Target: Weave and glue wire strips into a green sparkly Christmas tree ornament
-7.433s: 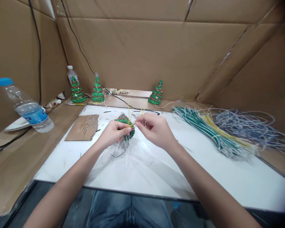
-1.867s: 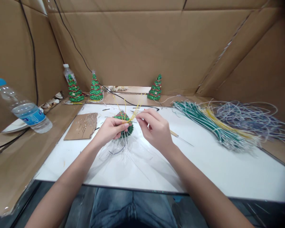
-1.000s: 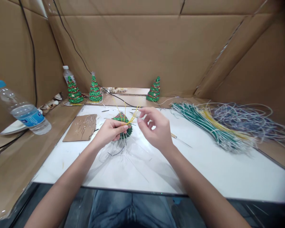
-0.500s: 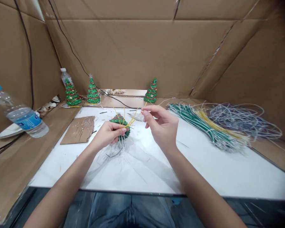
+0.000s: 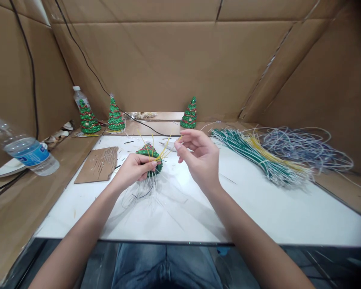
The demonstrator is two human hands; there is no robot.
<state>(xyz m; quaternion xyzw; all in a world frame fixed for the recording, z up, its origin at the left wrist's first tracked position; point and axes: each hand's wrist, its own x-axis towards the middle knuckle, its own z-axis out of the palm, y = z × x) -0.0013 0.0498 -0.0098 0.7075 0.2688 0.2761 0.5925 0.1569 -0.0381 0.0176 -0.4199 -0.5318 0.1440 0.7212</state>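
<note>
My left hand [image 5: 141, 165] is closed, thumb and fingers pinching a bunch of thin yellow wires [image 5: 159, 157] that fan upward and to the right. Right behind these fingers is a small green beaded Christmas tree [image 5: 149, 150] with red trim, partly hidden by the hand. White and clear strands [image 5: 154, 181] trail below it onto the table. My right hand [image 5: 200, 154] is raised to the right of the bunch, thumb and index fingertip together at the end of one yellow wire. Its other fingers are loosely curled.
Three finished-looking trees [image 5: 112, 114] stand along the back ledge. A long bundle of green and yellow wires [image 5: 258, 154] and a tangle of clear wire [image 5: 303, 148] lie at right. At left are a torn cardboard piece [image 5: 96, 165] and a water bottle [image 5: 30, 152]. Black scraps dot the white table [image 5: 258, 212].
My right hand has shifted slightly, and the small red bit seen at its fingertips no longer shows. My left hand keeps its pinch on the yellow wires. The whole view has moved a little.
</note>
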